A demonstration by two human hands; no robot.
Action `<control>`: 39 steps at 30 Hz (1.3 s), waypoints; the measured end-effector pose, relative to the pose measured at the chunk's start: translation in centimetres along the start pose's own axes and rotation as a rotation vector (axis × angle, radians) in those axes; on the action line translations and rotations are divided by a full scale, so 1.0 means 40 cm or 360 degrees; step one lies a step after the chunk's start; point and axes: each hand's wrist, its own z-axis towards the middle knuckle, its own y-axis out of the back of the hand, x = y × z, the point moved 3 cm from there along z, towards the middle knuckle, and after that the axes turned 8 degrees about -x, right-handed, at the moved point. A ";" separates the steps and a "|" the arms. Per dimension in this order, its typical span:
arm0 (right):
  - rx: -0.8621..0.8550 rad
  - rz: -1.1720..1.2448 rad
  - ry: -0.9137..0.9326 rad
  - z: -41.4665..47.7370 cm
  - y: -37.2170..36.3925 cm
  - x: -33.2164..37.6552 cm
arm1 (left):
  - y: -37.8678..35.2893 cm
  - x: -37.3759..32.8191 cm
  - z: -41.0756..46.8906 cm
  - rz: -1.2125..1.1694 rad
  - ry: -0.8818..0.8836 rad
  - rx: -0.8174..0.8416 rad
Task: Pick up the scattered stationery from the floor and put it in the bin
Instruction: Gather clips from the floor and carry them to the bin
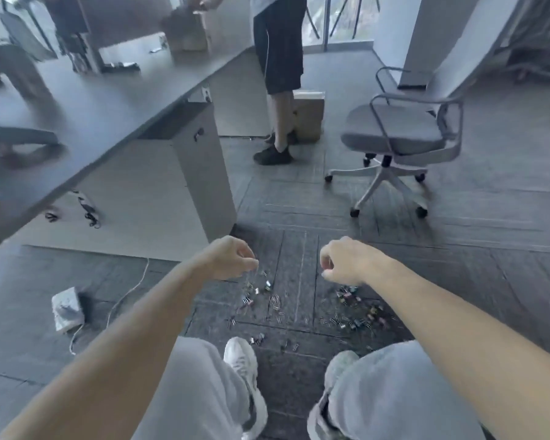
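Left grip [232, 258] and right grip [343, 260] hang above the floor [458, 249], fingers curled; whether either holds anything cannot be told; small clips [356, 309] lie scattered on the floor beneath and between them; a cardboard box [308, 115] stands farther off, its contents hidden.

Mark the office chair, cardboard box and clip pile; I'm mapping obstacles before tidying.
office chair [391, 128], head view, seat cushion.
cardboard box [310, 119], head view, front face.
clip pile [346, 293], head view, dense upper cluster.

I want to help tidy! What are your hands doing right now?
Left hand: fingers curled; holding anything cannot be told.
Right hand: fingers curled; cannot be told either.
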 end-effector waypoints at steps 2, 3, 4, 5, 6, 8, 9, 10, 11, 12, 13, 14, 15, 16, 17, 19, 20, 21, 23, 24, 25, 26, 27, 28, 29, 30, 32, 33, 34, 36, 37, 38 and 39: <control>0.0071 -0.0021 -0.0071 0.050 -0.044 -0.051 | -0.062 0.017 0.089 0.0024 0.0002 0.0102; 0.0097 -0.0039 -0.0103 0.083 -0.068 -0.073 | -0.090 0.029 0.134 0.0050 0.0011 0.0169; 0.0111 -0.0059 -0.0134 0.121 -0.093 -0.093 | -0.120 0.049 0.187 0.0071 0.0015 0.0233; 0.0117 -0.0073 -0.0164 0.163 -0.117 -0.111 | -0.149 0.071 0.239 0.0098 0.0017 0.0290; 0.0122 -0.0077 -0.0195 0.208 -0.142 -0.125 | -0.177 0.095 0.292 0.0126 0.0016 0.0334; 0.0137 -0.0063 -0.0243 0.302 -0.197 -0.143 | -0.236 0.155 0.396 0.0186 0.0031 0.0380; 0.0154 -0.0055 -0.0253 0.353 -0.228 -0.150 | -0.268 0.188 0.443 0.0209 0.0039 0.0394; 0.0170 -0.0053 -0.0254 0.408 -0.260 -0.153 | -0.302 0.226 0.487 0.0235 0.0048 0.0407; 0.0181 -0.0052 -0.0248 0.464 -0.294 -0.153 | -0.335 0.265 0.523 0.0254 0.0067 0.0426; 0.0183 -0.0036 -0.0243 0.520 -0.330 -0.151 | -0.371 0.310 0.553 0.0265 0.0094 0.0455; 0.0179 -0.0001 -0.0238 0.575 -0.369 -0.147 | -0.405 0.356 0.582 0.0274 0.0118 0.0478; 0.0183 0.0046 -0.0231 0.630 -0.413 -0.141 | -0.441 0.406 0.612 0.0290 0.0147 0.0505; 0.0204 0.0092 -0.0227 0.683 -0.462 -0.136 | -0.478 0.457 0.643 0.0308 0.0174 0.0538; 0.0234 0.0131 -0.0219 0.733 -0.512 -0.129 | -0.516 0.509 0.674 0.0326 0.0210 0.0575; 0.0264 0.0156 -0.0205 0.781 -0.564 -0.124 | -0.551 0.556 0.702 0.0337 0.0253 0.0604; 0.0302 0.0185 -0.0181 0.872 -0.668 -0.119 | -0.618 0.634 0.754 0.0349 0.0317 0.0638; 0.0310 0.0191 -0.0164 0.911 -0.711 -0.119 | -0.647 0.662 0.778 0.0343 0.0337 0.0633; 0.0323 0.0188 -0.0147 0.948 -0.753 -0.119 | -0.675 0.688 0.802 0.0336 0.0370 0.0620; 0.0349 0.0168 -0.0116 1.021 -0.833 -0.120 | -0.734 0.739 0.851 0.0346 0.0451 0.0585; 0.0360 0.0164 -0.0104 1.056 -0.869 -0.120 | -0.760 0.761 0.870 0.0346 0.0486 0.0565; 0.0368 0.0167 -0.0098 1.086 -0.902 -0.118 | -0.787 0.784 0.885 0.0327 0.0518 0.0544; 0.0369 0.0177 -0.0091 1.115 -0.935 -0.115 | -0.814 0.806 0.897 0.0291 0.0552 0.0527; 0.0365 0.0186 -0.0083 1.139 -0.965 -0.110 | -0.839 0.825 0.906 0.0258 0.0576 0.0521; 0.0362 0.0196 -0.0076 1.161 -0.995 -0.106 | -0.863 0.844 0.912 0.0241 0.0584 0.0533; 0.0363 0.0200 -0.0070 1.178 -1.023 -0.100 | -0.884 0.859 0.916 0.0237 0.0577 0.0555; 0.0370 0.0194 -0.0061 1.193 -1.050 -0.094 | -0.904 0.874 0.918 0.0228 0.0572 0.0581; 0.0397 0.0149 -0.0017 1.217 -1.101 -0.083 | -0.935 0.899 0.915 0.0209 0.0587 0.0637; 0.0401 0.0108 0.0007 1.227 -1.121 -0.079 | -0.946 0.908 0.910 0.0228 0.0585 0.0669; 0.0387 0.0063 0.0023 1.236 -1.137 -0.078 | -0.957 0.915 0.906 0.0257 0.0577 0.0693; 0.0358 -0.0010 0.0020 1.249 -1.160 -0.081 | -0.974 0.924 0.898 0.0292 0.0559 0.0673; 0.0351 -0.0024 0.0012 1.253 -1.169 -0.084 | -0.979 0.924 0.897 0.0304 0.0550 0.0643; 0.0348 -0.0020 0.0000 1.258 -1.179 -0.086 | -0.984 0.925 0.897 0.0327 0.0542 0.0616; 0.0343 -0.0005 -0.0015 1.261 -1.187 -0.087 | -0.986 0.924 0.897 0.0352 0.0540 0.0594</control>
